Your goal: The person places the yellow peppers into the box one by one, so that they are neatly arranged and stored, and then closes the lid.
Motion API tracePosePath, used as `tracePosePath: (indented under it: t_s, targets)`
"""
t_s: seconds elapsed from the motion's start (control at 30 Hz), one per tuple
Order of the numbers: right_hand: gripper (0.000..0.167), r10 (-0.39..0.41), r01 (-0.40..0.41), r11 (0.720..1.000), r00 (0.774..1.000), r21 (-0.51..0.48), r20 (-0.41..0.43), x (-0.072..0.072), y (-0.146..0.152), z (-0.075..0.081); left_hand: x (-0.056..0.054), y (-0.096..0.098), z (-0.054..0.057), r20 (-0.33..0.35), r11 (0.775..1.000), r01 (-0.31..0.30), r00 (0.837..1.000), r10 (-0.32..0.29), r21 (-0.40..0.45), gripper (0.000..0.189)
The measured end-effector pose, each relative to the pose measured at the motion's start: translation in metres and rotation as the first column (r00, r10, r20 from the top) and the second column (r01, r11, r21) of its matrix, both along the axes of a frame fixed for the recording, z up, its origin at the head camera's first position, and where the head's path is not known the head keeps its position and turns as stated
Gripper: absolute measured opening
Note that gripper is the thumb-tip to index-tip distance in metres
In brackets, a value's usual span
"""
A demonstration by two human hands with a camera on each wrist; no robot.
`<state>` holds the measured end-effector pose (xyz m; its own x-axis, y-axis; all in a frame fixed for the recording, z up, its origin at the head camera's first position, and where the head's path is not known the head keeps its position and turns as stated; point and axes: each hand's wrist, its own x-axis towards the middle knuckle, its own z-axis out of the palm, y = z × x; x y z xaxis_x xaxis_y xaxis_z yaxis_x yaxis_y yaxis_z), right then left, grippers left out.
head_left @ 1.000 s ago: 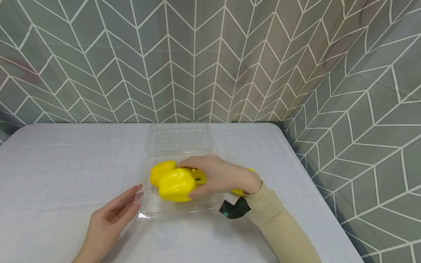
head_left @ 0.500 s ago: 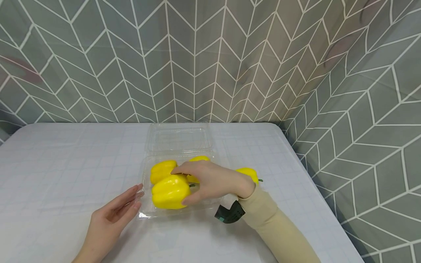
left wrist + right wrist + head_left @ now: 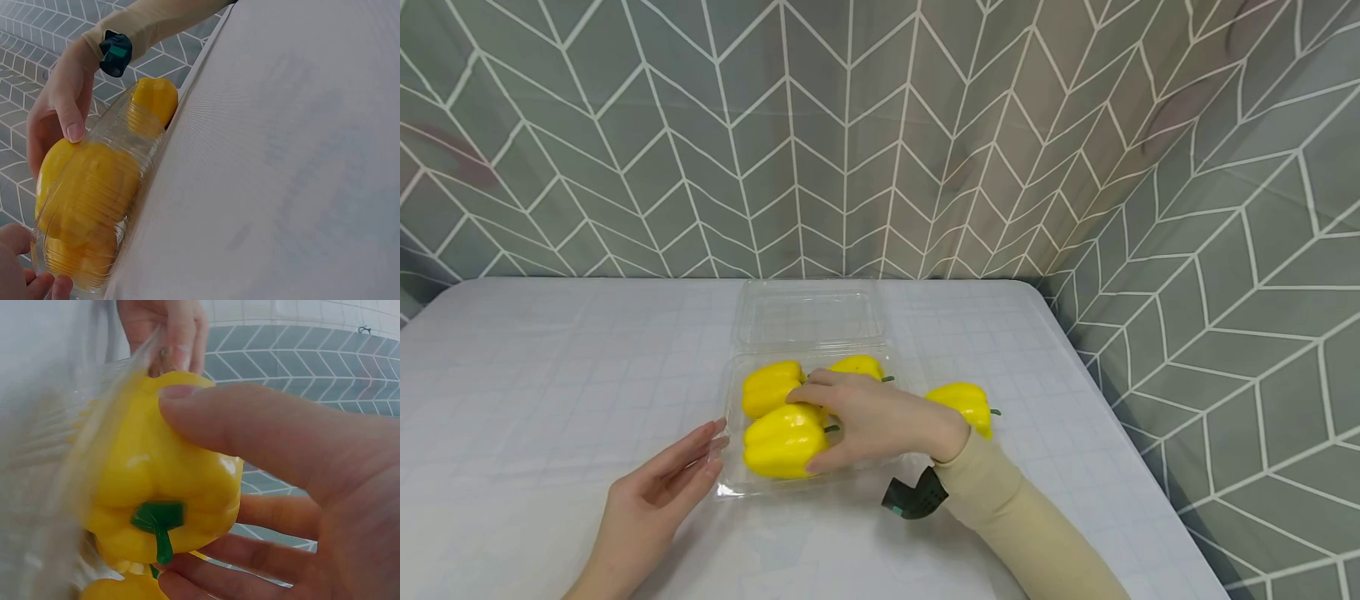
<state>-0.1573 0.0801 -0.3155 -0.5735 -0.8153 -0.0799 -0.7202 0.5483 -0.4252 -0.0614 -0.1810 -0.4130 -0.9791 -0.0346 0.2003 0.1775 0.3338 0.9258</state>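
A yellow bell pepper (image 3: 785, 443) with a green stem lies at the front left of a clear plastic clamshell container (image 3: 857, 472). My right hand (image 3: 880, 417) grips it from the stem side, thumb in front and fingers behind; the right wrist view shows the thumb pressed on the pepper (image 3: 169, 469). Two more yellow peppers lie in the container, one at the back left (image 3: 771, 387) and one at the back right (image 3: 859, 364), partly covered by the right hand. My left hand (image 3: 655, 492) holds the container's left edge between thumb and fingers, also visible in the left wrist view.
Another yellow pepper (image 3: 962, 402) lies on the white-covered table (image 3: 565, 367) right of the container, partly behind the right wrist. The container's lid (image 3: 808, 317) lies open toward the back. A patterned curtain (image 3: 820, 150) hangs behind and along the right side.
The right hand has carried its pepper slightly left and toward the front of the container, uncovering the back-right pepper and more of the one outside. The left hand has stayed at the edge.
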Motion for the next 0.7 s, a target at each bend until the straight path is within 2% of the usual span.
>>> tracePosePath:
  t_s: [0.33, 0.7]
  targets:
    - [0.072, -0.016, 0.016, 1.0, 1.0, 0.017, 0.005, -0.001, -0.008, -0.012, 0.0, 0.0, 0.0, -0.002, 1.0, 0.007, 1.0, -0.007, 0.011, 0.05]
    - [0.07, -0.028, 0.028, 1.0, 0.999, 0.002, 0.038, -0.001, -0.009, -0.013, 0.0, 0.0, -0.001, 0.002, 1.0, 0.006, 1.0, -0.006, 0.012, 0.05]
